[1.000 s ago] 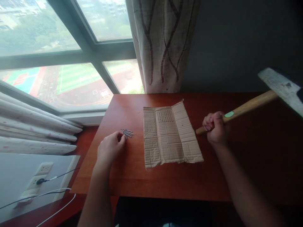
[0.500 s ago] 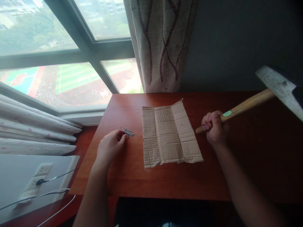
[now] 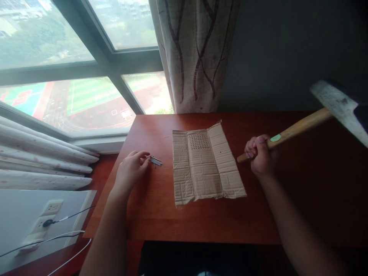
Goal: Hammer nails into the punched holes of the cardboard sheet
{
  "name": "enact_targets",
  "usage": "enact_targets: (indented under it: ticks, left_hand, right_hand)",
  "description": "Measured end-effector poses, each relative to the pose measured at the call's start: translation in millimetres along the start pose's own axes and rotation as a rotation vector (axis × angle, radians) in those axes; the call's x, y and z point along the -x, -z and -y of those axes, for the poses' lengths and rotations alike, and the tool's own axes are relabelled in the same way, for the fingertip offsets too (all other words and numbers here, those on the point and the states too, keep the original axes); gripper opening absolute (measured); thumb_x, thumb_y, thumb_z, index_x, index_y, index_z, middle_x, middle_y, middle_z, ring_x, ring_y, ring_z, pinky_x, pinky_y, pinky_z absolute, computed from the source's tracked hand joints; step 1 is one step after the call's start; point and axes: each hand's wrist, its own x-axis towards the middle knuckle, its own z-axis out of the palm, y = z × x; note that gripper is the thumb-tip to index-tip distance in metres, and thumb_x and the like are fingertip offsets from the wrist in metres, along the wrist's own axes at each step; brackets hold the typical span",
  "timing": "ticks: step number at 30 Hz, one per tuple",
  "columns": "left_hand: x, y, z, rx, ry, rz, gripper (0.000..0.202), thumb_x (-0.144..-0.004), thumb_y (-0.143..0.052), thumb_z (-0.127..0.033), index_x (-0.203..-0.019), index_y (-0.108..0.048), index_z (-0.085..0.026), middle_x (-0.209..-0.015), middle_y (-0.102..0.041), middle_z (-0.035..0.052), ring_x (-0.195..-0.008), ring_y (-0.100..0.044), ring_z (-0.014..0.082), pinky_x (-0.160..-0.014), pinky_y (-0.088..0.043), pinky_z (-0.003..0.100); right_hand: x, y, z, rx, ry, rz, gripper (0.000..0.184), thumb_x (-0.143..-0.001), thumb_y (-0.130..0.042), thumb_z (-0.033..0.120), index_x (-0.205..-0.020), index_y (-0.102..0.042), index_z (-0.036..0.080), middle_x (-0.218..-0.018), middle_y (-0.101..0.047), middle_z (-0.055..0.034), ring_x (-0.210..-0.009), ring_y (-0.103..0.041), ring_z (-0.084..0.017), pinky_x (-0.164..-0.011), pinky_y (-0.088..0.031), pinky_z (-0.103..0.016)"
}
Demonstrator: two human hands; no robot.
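Observation:
My left hand [image 3: 131, 168] is at the left side of the table, its thumb and forefinger pinched together on a nail that is mostly hidden by the fingertips. Right beside those fingertips lies a small pile of steel nails [image 3: 156, 161]. My right hand [image 3: 261, 155] is wrapped round the lower part of a hammer's wooden handle. The hammer [image 3: 301, 124] is raised over the right side, with its metal head at the right edge of the view. Between the hands lies a creased piece of cardboard [image 3: 205, 172] with a grid of small holes in its upper middle panel.
The reddish wooden table [image 3: 161, 226] carries the cardboard and nails. A window [image 3: 94, 103] and curtains [image 3: 198, 57] are behind and to the left. At lower left, a wall socket [image 3: 53, 207] has a plug and several cables. A dark wall stands behind the table.
My left hand has drawn slightly left and up from the nail pile, and its thumb and forefinger have closed together. The right hand and hammer are almost still.

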Motion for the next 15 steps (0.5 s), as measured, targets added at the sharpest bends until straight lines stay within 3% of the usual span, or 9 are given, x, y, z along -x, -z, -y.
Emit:
enact_targets:
  ticks: [15]
  left_hand:
    - [-21.3, 1.4, 6.0, 0.052, -0.089, 0.095, 0.034, -0.084, -0.052, -0.044, -0.094, -0.077, -0.022, -0.094, -0.07, 0.0066, -0.081, -0.066, 0.0229, -0.071, -0.045, 0.032]
  right_hand:
    - [0.1, -1.0, -0.2, 0.018, -0.003, -0.017, 0.043, -0.093, -0.069, 0.044, -0.065, -0.044, 0.022, -0.052, -0.036, 0.0072, -0.042, -0.035, -0.008, -0.038, -0.028, -0.023]
